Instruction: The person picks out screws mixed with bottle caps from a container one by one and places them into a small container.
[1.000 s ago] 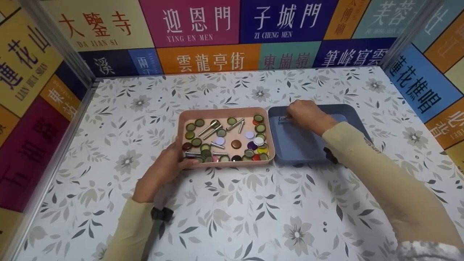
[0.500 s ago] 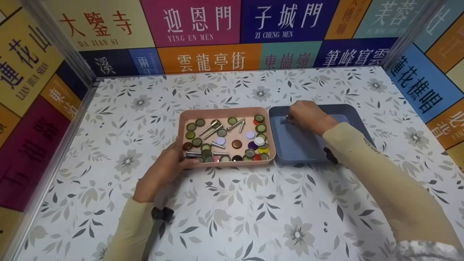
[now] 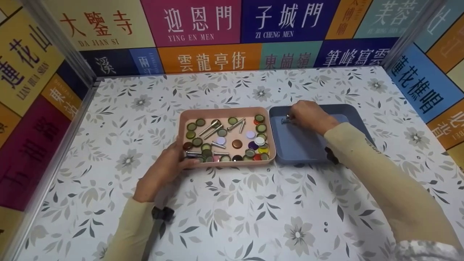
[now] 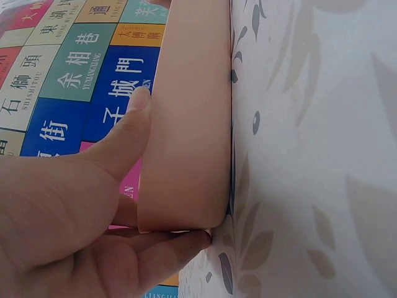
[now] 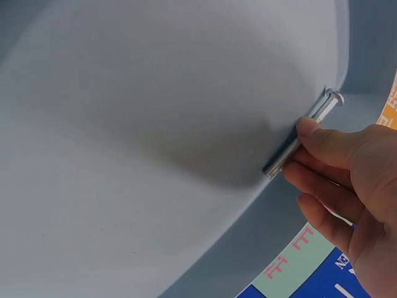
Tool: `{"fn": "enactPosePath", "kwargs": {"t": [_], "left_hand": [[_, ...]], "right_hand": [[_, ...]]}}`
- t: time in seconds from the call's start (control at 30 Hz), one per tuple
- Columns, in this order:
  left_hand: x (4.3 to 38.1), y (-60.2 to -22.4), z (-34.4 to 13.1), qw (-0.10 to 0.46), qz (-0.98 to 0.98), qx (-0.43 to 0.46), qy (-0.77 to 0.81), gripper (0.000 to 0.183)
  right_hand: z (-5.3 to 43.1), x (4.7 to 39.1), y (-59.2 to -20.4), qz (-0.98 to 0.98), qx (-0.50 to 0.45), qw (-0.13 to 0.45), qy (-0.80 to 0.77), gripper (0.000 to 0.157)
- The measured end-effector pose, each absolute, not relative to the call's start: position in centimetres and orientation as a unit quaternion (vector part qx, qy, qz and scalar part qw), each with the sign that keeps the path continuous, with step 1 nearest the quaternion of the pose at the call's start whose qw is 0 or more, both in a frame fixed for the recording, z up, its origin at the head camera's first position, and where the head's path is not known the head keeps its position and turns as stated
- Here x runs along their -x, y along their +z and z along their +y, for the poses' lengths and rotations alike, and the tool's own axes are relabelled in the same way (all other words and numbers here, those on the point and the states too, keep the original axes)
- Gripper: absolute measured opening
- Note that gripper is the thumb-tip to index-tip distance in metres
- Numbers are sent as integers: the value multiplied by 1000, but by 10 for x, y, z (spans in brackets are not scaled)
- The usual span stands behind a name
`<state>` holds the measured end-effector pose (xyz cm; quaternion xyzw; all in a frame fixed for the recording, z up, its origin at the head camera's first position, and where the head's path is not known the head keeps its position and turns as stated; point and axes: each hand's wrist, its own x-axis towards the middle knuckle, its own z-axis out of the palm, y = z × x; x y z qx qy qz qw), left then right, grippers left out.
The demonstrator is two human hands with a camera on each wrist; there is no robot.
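My left hand (image 3: 161,172) holds the near left corner of a pink tray (image 3: 239,164), thumb at the rim and fingers against the end wall in the left wrist view. Within that tray lie several silver bolts (image 3: 209,127) and many bottle caps (image 3: 236,144), some upside down. To its right a blue-grey tray (image 3: 301,145) stands side by side with it. Over its far left part, my right hand (image 3: 310,115) pinches a silver bolt (image 5: 325,108) between thumb and fingers. The bolt slants close over the tray floor, its round head toward the corner. A dark edge shows alongside its shaft.
Both trays stand on a table with a white leaf-and-flower cover (image 3: 232,210). Panels with coloured blocks and large characters (image 3: 203,21) close off the back and both sides. A black strap (image 3: 162,214) sits on the left wrist.
The right hand has shifted very slightly right, with the bolt at its fingertips turning a little. The left hand stays on the pink tray, and the tray contents look the same.
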<state>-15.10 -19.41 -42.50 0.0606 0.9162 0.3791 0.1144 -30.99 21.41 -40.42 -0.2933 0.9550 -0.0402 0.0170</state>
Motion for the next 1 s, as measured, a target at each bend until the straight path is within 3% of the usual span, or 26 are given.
{"fn": "enactPosePath", "kwargs": {"t": [1.0], "left_hand": [[152, -424, -194, 124, 913, -52, 385, 101]], "right_hand": [[213, 312, -407, 963, 267, 3, -29, 10]]}}
